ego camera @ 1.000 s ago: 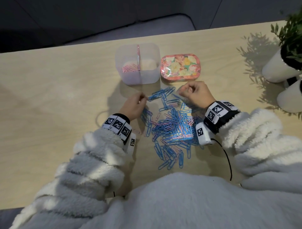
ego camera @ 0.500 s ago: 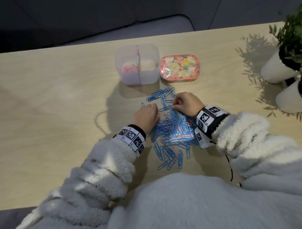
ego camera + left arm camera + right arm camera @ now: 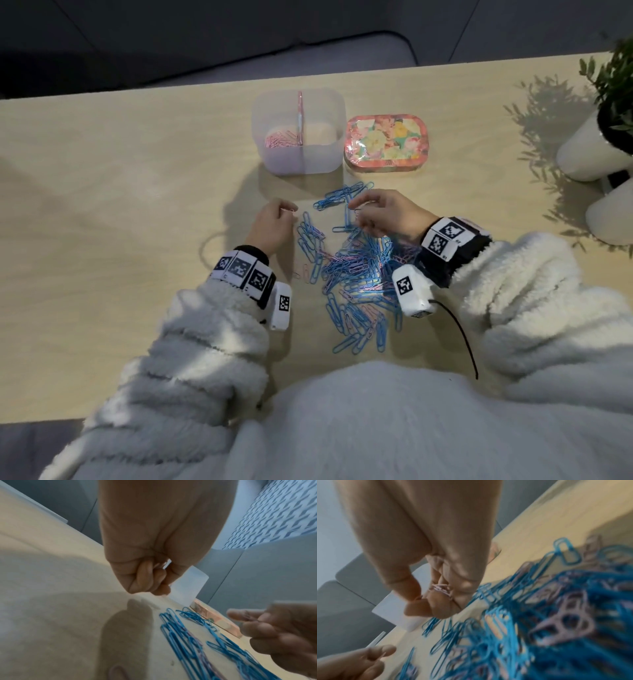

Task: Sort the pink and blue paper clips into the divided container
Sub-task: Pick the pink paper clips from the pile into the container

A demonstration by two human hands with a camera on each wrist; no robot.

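A mixed pile of blue and pink paper clips (image 3: 352,270) lies on the table between my hands. Behind it stands the clear divided container (image 3: 322,161), with pink clips (image 3: 279,139) in its left compartment; its right compartment looks bare. My left hand (image 3: 289,214) hovers at the pile's far left edge, fingers curled, pinching a pink clip (image 3: 382,654). My right hand (image 3: 356,214) is raised over the pile's far edge. The right wrist view shows a small bunch of pink clips (image 3: 441,588) held in its curled fingers. A separate cluster of blue clips (image 3: 342,198) lies just before the container.
A floral tin (image 3: 386,142) sits right of the container. Two white plant pots (image 3: 589,150) (image 3: 613,212) stand at the table's right edge. A black cable (image 3: 459,335) runs from my right wrist camera toward my body.
Half a second ago both hands were down in the pile, close together. Now they have lifted and spread apart, the left hand shifting left, each holding pink clips.
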